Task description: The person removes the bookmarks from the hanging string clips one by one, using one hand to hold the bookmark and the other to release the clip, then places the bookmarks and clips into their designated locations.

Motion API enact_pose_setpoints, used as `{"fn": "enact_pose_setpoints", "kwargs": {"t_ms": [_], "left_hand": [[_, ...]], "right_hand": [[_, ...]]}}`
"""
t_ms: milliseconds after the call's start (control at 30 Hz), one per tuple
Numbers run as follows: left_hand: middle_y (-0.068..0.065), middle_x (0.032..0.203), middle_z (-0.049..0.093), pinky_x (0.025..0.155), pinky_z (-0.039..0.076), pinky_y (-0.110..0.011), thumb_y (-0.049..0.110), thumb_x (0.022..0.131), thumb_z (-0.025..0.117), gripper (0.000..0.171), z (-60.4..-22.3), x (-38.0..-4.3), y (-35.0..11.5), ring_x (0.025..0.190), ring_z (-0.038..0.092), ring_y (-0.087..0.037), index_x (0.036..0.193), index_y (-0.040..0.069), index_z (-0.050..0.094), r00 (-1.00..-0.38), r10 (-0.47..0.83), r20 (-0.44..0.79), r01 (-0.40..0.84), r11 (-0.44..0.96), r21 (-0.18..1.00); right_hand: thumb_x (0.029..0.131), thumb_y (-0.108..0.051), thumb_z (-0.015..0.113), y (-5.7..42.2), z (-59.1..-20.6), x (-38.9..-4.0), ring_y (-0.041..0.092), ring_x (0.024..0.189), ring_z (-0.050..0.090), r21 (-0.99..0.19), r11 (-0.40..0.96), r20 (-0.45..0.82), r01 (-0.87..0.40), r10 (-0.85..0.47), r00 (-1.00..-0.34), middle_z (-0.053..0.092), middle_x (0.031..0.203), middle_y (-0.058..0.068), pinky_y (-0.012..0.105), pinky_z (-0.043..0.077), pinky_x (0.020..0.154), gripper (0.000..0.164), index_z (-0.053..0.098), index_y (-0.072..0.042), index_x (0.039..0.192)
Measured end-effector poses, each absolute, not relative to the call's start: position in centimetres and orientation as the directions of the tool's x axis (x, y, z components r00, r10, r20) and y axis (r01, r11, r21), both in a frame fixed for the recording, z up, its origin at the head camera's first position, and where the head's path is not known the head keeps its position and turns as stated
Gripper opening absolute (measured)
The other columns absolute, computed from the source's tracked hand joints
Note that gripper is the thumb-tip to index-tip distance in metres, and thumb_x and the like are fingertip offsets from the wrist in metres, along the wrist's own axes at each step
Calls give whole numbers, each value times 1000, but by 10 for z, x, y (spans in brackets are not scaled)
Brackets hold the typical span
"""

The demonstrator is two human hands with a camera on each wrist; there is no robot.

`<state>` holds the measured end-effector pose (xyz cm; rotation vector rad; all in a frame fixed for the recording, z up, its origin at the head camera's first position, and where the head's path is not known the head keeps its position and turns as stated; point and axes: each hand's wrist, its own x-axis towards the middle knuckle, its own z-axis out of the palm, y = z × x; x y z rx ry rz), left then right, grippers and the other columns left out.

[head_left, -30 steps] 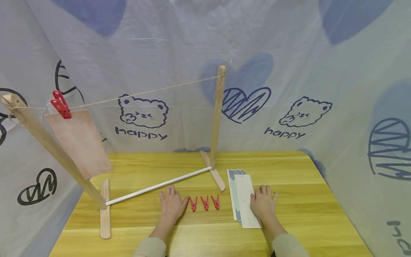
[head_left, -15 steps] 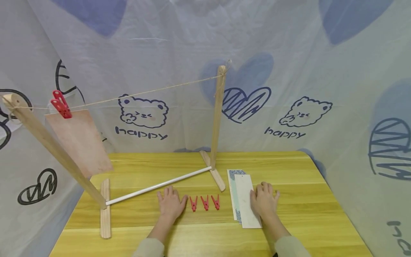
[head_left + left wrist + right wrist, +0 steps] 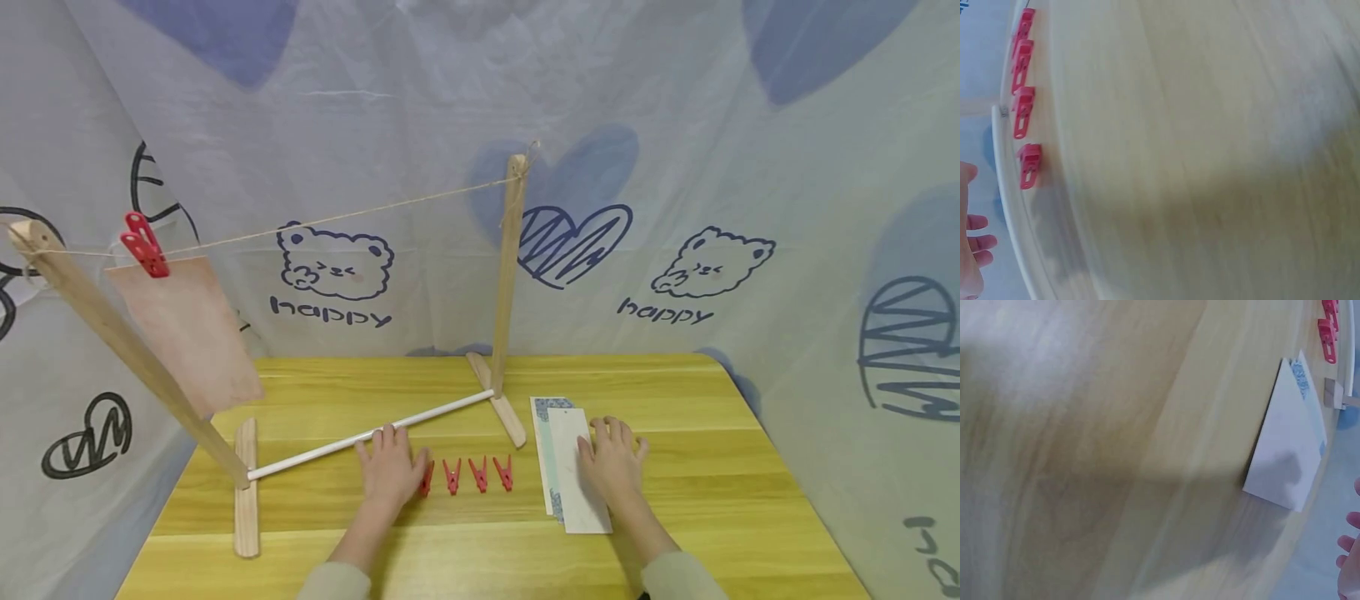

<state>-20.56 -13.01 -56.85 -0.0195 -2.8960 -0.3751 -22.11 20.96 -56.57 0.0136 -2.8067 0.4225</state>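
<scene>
My left hand is held with fingers spread just left of a row of several red clothespins, holding nothing. Its thumb overlaps the leftmost clothespin in the head view; the left wrist view shows that clothespin apart from the hand. My right hand, fingers loosely bent, hovers at the right edge of a white card, casting a shadow on it. Under that card lies another card with a blue-and-green pattern. Nothing is between the right fingers in the right wrist view.
A wooden stand with a left post, right post and white bar occupies the table's left half. From its string a red clothespin hangs a pinkish sheet. Behind hangs a printed curtain.
My left hand has shifted left, uncovering the leftmost clothespin. My right hand has lifted slightly and moved a little away from me, its thumb now over the white card.
</scene>
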Motion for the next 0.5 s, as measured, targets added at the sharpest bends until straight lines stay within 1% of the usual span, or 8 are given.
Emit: {"fn": "enact_pose_setpoints", "kwargs": {"t_ms": [133, 400, 500], "left_hand": [[-18, 115, 47, 95, 18, -61, 43, 87, 52, 54, -560, -204, -135, 111, 39, -36, 120, 0, 47, -970, -21, 243, 46, 963, 264], [-20, 122, 45, 96, 16, -61, 45, 89, 50, 59, -541, -201, -144, 115, 38, -37, 126, -1, 43, -957, -45, 286, 41, 957, 288], [-20, 122, 45, 95, 16, -61, 46, 89, 49, 60, -531, -197, -147, 115, 37, -37, 127, 0, 43, -953, -50, 299, 42, 955, 294]], "right_hand": [[88, -34, 53, 208, -563, -222, 35, 119, 35, -286, 955, 319, -76, 20, -948, 45, 124, 17, 59, 18, 94, 41, 51, -6, 119], [89, -35, 52, 203, -553, -221, 34, 120, 34, -311, 946, 313, -92, 11, -950, 43, 127, 17, 58, 17, 93, 44, 49, -6, 122], [89, -35, 52, 200, -549, -221, 34, 120, 34, -313, 944, 331, -104, 6, -944, 43, 127, 16, 58, 17, 93, 44, 49, -7, 122]]}}
